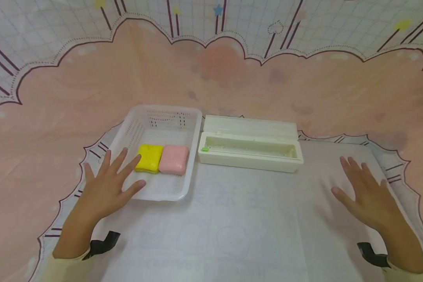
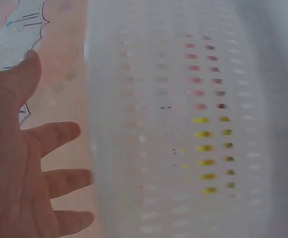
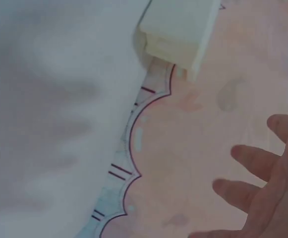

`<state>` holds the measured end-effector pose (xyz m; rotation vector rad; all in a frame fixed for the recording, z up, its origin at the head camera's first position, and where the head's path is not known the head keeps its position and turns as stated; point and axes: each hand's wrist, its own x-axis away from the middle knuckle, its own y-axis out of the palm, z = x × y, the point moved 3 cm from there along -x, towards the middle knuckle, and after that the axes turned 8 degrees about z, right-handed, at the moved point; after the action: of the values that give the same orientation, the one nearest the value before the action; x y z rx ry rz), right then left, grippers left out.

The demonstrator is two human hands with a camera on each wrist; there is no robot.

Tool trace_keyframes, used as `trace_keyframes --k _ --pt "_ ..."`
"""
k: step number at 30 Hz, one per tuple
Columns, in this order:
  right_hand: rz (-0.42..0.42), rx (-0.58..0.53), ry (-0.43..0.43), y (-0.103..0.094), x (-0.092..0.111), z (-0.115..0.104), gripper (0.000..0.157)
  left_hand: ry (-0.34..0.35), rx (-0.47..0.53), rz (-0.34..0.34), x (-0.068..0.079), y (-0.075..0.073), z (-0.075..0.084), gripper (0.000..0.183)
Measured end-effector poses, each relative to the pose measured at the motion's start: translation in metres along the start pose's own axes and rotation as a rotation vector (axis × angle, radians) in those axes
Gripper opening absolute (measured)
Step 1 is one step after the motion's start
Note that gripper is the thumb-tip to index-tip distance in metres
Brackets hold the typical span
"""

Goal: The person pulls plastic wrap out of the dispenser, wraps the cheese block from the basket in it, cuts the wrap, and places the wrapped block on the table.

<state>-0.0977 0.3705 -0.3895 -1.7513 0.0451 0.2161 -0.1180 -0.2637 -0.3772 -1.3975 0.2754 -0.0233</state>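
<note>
My left hand (image 1: 103,192) is spread with straight fingers over the near left side of a white perforated basket (image 1: 194,156), and it holds nothing. Inside the basket a rounded square yellow block (image 1: 149,158) lies beside a similar pink block (image 1: 174,159). The left wrist view shows the basket's slotted wall (image 2: 109,148), with pink and yellow showing through the slots. Far to the right, my right hand (image 1: 370,199) hovers with fingers extended, nothing in it. Between the hands, closer to the basket, stands a long cream box (image 1: 246,161), its lid (image 1: 250,124) tipped back.
A small bright green piece (image 1: 205,149) sits at the left end of the long box. White sheeting (image 1: 239,235) covers the near surface, over a peach cloth (image 1: 155,74) with a scalloped cloud pattern. Black straps (image 1: 103,243) circle both wrists.
</note>
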Motion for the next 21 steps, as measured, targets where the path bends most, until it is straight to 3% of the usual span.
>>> trace_keyframes --k 6,12,16,21 --pt "0.051 -0.009 -0.097 -0.018 -0.023 -0.015 0.080 0.113 0.076 -0.075 -0.031 -0.020 0.023 0.065" --pt "0.025 -0.086 -0.129 -0.024 -0.058 -0.041 0.064 0.284 0.172 -0.142 -0.089 -0.031 0.057 0.050" --pt "-0.027 -0.165 -0.151 -0.017 -0.082 -0.053 0.057 0.408 0.243 -0.188 -0.129 -0.025 0.086 0.041" --pt "-0.144 -0.255 -0.132 0.002 -0.109 -0.061 0.055 0.477 0.282 -0.337 -0.166 -0.004 0.121 0.037"
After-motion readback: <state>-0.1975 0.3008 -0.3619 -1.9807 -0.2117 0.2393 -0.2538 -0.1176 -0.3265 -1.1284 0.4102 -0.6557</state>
